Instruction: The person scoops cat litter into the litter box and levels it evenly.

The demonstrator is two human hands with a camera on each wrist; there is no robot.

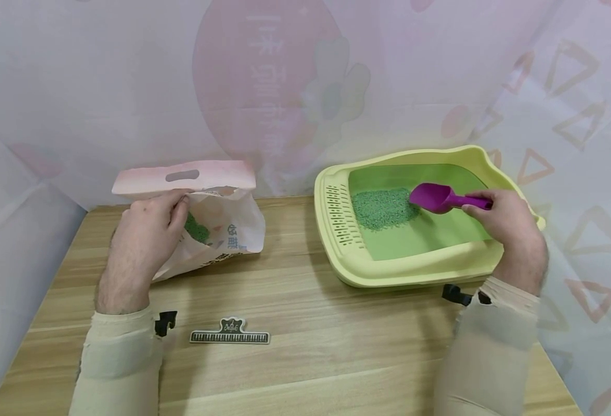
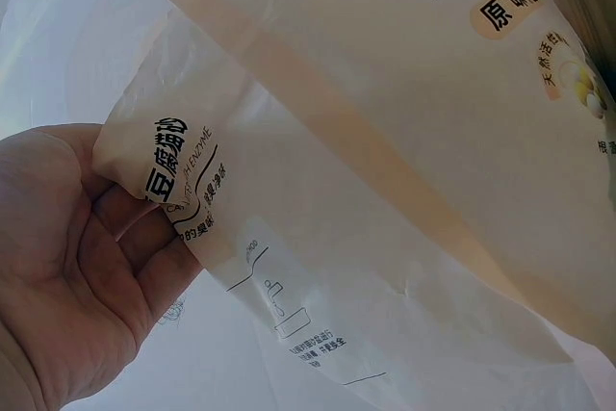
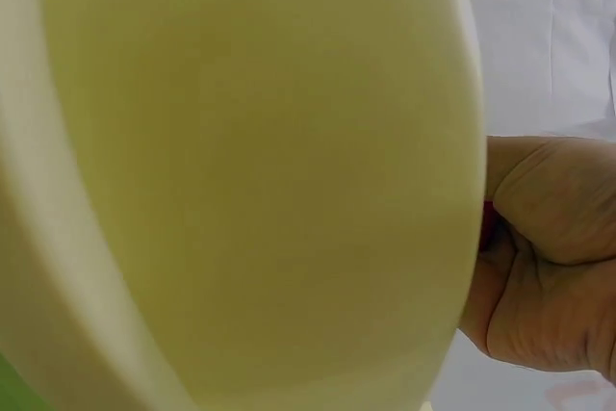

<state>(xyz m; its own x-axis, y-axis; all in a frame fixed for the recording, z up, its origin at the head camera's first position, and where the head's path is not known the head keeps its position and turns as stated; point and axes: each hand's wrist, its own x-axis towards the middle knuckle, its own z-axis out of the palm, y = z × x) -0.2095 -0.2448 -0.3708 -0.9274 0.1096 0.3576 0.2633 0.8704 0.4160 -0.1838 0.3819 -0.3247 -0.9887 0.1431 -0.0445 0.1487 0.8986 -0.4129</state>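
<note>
On the left of the head view, my left hand (image 1: 146,234) pinches the torn upper edge of a pale pink and white cat litter bag (image 1: 245,228). Green litter granules (image 1: 197,230) show through the bag's opening. The left wrist view has my left hand (image 2: 82,267) with the bag's printed side (image 2: 318,190) between thumb and fingers. On the right, my right hand (image 1: 510,216) grips the handle of a purple scoop (image 1: 432,197), held over a yellow-green litter box (image 1: 414,271). A patch of green granules (image 1: 383,208) lies in the box, left of the scoop.
A black and white piano-keyboard clip (image 1: 230,332) lies on the wooden table (image 1: 305,370) between the forearms. Printed cloth (image 1: 284,75) hangs behind and at both sides. The box's outer wall (image 3: 279,180) fills most of the right wrist view, hiding the scoop's bowl.
</note>
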